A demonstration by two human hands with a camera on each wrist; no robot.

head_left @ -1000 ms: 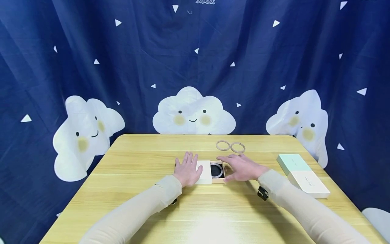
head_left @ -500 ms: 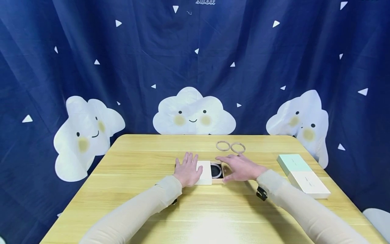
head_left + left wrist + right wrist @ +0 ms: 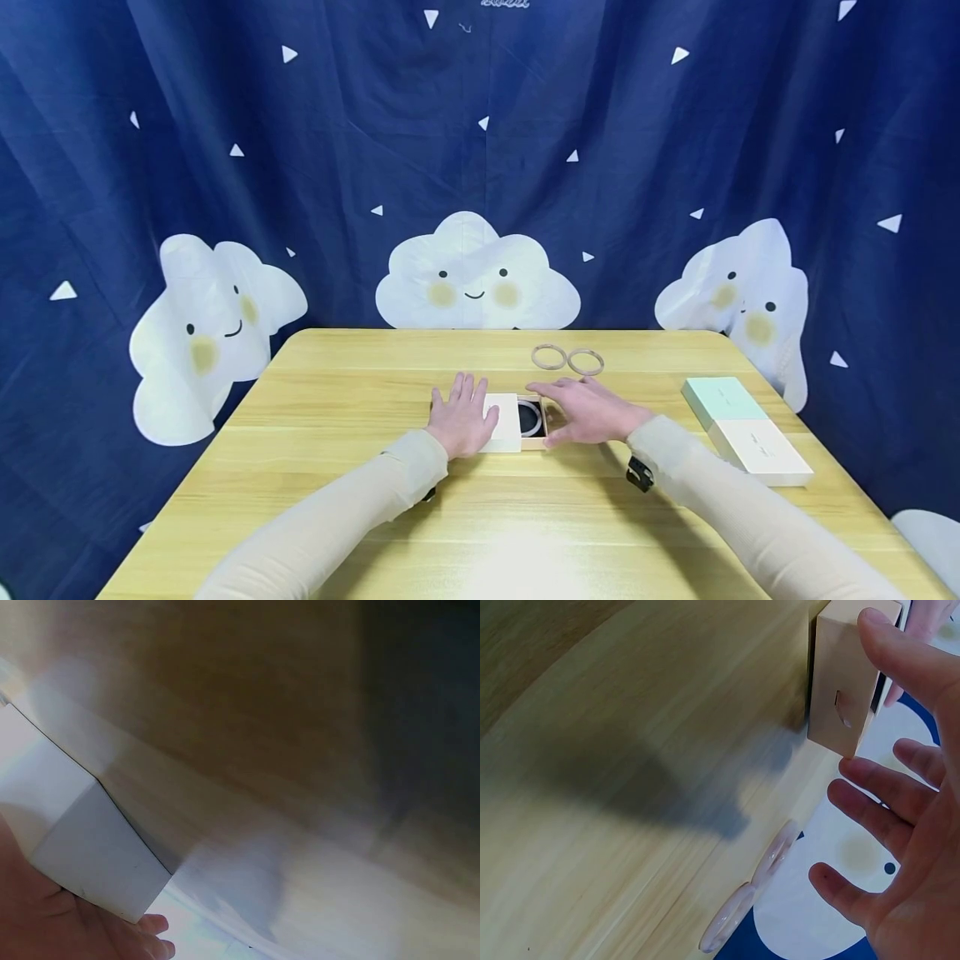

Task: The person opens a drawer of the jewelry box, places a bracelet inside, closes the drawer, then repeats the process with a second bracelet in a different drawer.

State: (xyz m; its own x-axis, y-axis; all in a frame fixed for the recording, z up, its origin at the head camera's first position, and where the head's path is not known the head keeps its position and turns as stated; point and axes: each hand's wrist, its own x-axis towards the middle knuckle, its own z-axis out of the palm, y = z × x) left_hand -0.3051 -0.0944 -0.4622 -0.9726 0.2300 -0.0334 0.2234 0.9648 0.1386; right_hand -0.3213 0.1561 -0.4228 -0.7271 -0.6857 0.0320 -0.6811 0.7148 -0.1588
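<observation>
A white box sleeve point(image 3: 507, 427) lies in the middle of the table, with its peach-coloured drawer point(image 3: 534, 445) partly out on the right. Inside the drawer a bangle point(image 3: 539, 422) sits on a black insert, its left part covered by the sleeve. My left hand point(image 3: 459, 423) rests over the sleeve's left end, fingers straight. With thumb and index finger my right hand point(image 3: 592, 412) spans the drawer's outer end, one at each side. The right wrist view shows the drawer's end face point(image 3: 832, 705), with a small ribbon tab, between thumb and index fingertip; the other fingers are spread apart.
Two bangles, a left one point(image 3: 534, 356) and a right one point(image 3: 602, 362), lie side by side behind the box. On the right, a mint-green box point(image 3: 723, 400) adjoins a white box point(image 3: 761, 450). A dark blue cloud curtain point(image 3: 480, 167) hangs behind the table.
The drawer has slid slightly left into the sleeve, and my right hand has moved left with it. The left hand and the sleeve have stayed in place.
</observation>
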